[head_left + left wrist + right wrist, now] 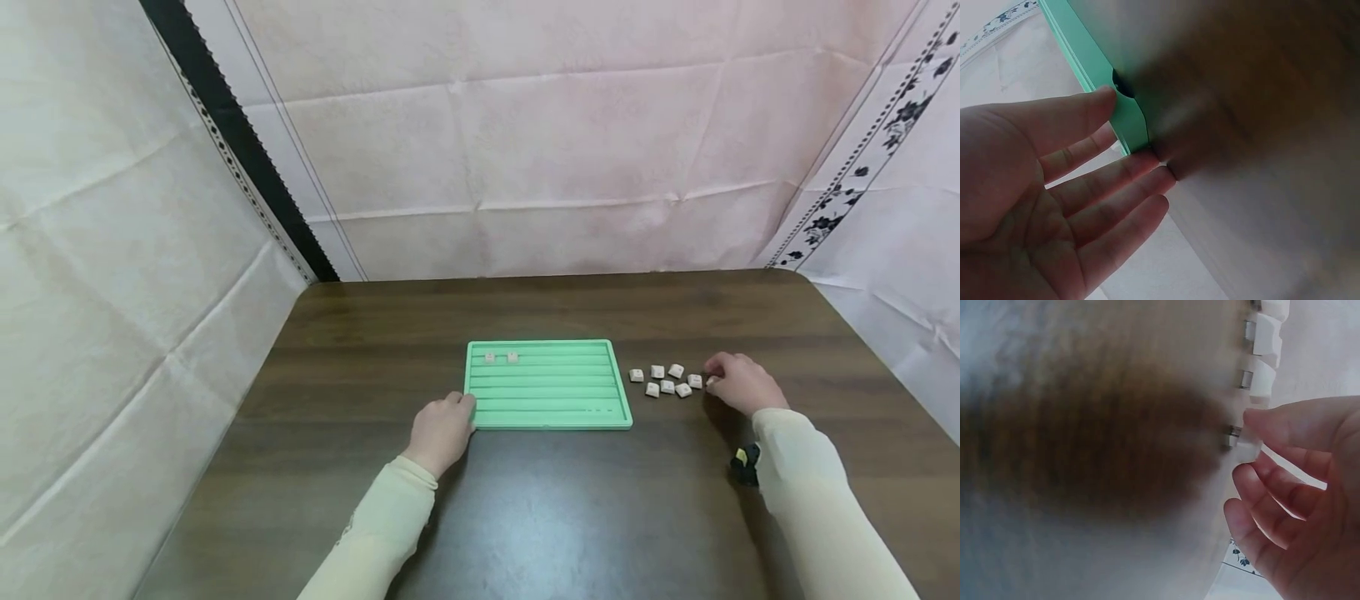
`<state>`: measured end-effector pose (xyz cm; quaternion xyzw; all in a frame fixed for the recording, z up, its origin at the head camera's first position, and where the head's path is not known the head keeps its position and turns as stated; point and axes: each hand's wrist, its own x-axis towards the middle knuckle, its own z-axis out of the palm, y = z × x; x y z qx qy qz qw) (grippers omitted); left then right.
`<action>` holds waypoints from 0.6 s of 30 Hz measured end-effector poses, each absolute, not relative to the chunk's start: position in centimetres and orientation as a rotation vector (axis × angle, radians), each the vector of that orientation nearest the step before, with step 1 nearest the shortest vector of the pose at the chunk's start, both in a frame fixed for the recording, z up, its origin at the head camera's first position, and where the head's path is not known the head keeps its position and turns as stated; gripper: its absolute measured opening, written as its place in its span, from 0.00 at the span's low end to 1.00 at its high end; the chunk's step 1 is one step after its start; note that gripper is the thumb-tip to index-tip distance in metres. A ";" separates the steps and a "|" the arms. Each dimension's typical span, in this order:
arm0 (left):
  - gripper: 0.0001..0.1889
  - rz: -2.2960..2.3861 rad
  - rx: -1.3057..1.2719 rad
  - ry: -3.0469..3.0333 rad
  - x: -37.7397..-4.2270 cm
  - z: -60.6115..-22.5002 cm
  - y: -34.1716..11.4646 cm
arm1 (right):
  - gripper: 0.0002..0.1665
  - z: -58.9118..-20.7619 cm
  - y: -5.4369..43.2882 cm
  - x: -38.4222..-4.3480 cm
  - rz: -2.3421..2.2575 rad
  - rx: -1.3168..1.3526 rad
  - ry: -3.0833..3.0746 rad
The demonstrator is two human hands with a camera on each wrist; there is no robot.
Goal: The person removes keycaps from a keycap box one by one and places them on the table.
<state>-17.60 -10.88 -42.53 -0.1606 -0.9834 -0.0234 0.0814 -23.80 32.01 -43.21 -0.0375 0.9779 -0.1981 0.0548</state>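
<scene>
A light green ridged tray [551, 393] lies on the table, with two small pale tiles [512, 357] in its top row toward the left. At its near left corner, my left hand [442, 429] grips the edge; in the left wrist view the thumb [1107, 103] presses the side wall and the other fingers reach past the corner. To the right of the tray sits a loose group of several small white tiles [667, 387]. My right hand [745, 383] pinches one white tile [1249, 447] at the right end of this group, between thumb and fingers.
A dark wooden table [540, 517] spreads beneath everything. Its far edge meets a pale cloth [525, 167] hung behind, with more cloth at both sides. A dark band with a yellow mark [744, 462] is on the right wrist.
</scene>
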 end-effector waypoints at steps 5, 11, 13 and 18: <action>0.10 -0.057 -0.480 -2.939 -17.5 -42.6 -10.9 | 0.18 -43.0 31.4 -23.8 -0.640 -0.110 3.011; 0.10 -0.043 -0.480 -2.943 -17.6 -42.5 -10.8 | 0.17 -42.1 29.2 -24.3 -0.728 -0.188 3.078; 0.10 -0.045 -0.480 -2.943 -17.6 -42.5 -10.8 | 0.17 -41.9 28.2 -24.6 -0.756 -0.212 3.067; 0.10 -0.056 -0.477 -2.956 -17.6 -42.3 -10.8 | 0.18 -41.5 25.8 -25.6 -0.799 -0.231 2.997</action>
